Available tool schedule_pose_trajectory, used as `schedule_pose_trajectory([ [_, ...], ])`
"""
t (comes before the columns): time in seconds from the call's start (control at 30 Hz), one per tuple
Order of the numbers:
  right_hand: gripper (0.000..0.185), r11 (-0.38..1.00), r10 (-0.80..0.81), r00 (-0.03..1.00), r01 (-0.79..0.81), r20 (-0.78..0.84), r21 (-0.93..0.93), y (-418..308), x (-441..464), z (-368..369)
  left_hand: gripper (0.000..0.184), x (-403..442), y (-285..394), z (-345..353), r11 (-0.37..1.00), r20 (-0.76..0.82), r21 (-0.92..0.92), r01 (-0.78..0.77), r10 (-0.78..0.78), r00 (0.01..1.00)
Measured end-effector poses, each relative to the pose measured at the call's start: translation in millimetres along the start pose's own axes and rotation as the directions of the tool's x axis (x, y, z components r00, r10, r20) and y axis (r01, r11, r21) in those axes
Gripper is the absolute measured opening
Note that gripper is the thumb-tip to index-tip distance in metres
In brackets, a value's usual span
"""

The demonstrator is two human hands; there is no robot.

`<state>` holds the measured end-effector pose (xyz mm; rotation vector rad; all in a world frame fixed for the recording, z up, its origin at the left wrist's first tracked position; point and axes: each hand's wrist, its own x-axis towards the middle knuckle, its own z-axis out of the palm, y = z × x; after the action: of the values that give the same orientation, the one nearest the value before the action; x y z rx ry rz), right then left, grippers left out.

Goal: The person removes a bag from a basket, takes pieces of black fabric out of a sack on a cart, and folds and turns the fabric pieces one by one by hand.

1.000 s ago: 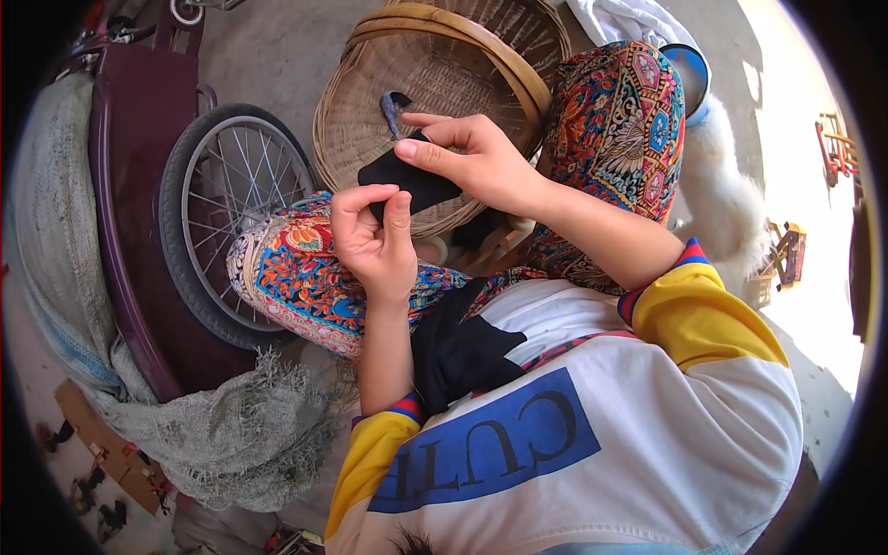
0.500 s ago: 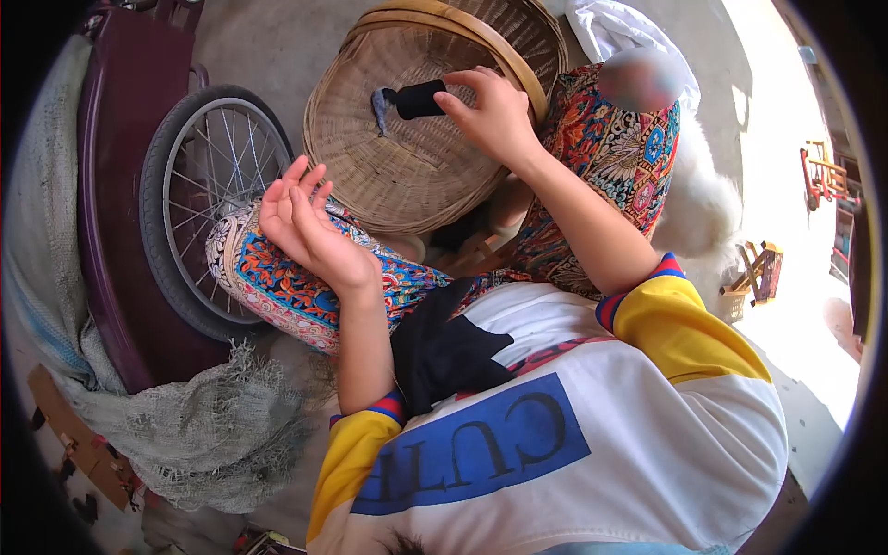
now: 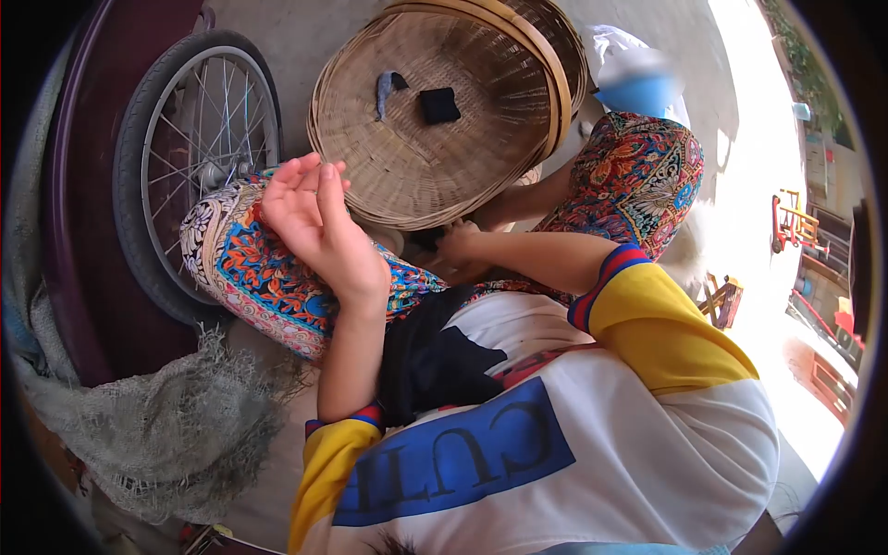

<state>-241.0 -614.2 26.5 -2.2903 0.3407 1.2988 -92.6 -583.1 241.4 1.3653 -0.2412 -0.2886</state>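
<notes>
My left hand [image 3: 319, 227] is raised over my left knee, palm up, fingers loosely apart and holding nothing. My right hand [image 3: 456, 243] reaches down between my legs, just below the rim of the wicker basket [image 3: 370, 176]. A dark patch lies by its fingers, which are mostly hidden, so I cannot tell what they touch. Inside the basket are a small folded black cloth piece [image 3: 438, 105] and a grey-blue and black strip [image 3: 387, 92], lying apart. Black fabric [image 3: 444, 356] rests across my lap against my shirt.
A spoked wheel [image 3: 199, 171] and a maroon vehicle body [image 3: 88, 213] stand at the left. Frayed woven sacking [image 3: 176, 425] is beside my left elbow. A second basket [image 3: 564, 37] sits behind the first. Patterned trousers [image 3: 638, 176] cover my knees.
My right hand has left the black cloth piece, which now lies on the basket floor, and has moved down below the rim. My left hand stays raised. The view has shifted slightly.
</notes>
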Motion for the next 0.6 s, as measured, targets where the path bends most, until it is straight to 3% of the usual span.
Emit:
schedule_pose_trajectory([
  [0.07,0.041,0.997,0.080,0.996,-0.079,0.042,-0.022,3,38,27,0.027,3,-2,-3,1.000,0.000,0.001,0.013,-0.013,1.000],
  [0.13,0.052,0.906,0.310,0.946,-0.323,0.089,0.272,9,57,33,0.027,2,-5,-7,0.999,-0.012,-0.014,0.042,-0.042,0.999],
  [0.2,0.065,0.564,0.584,0.808,-0.479,0.086,0.672,29,138,103,0.027,2,-6,-7,0.999,-0.007,-0.007,0.053,-0.053,0.999],
  [0.37,0.074,0.871,0.466,0.871,-0.421,-0.154,0.253,17,93,57,0.026,2,-6,-7,0.995,0.002,-0.018,0.101,-0.101,0.995],
  [0.6,0.071,0.876,0.404,0.899,-0.327,-0.169,0.355,53,118,77,0.024,-2,-10,5,0.995,0.033,0.009,0.095,-0.095,0.995],
])
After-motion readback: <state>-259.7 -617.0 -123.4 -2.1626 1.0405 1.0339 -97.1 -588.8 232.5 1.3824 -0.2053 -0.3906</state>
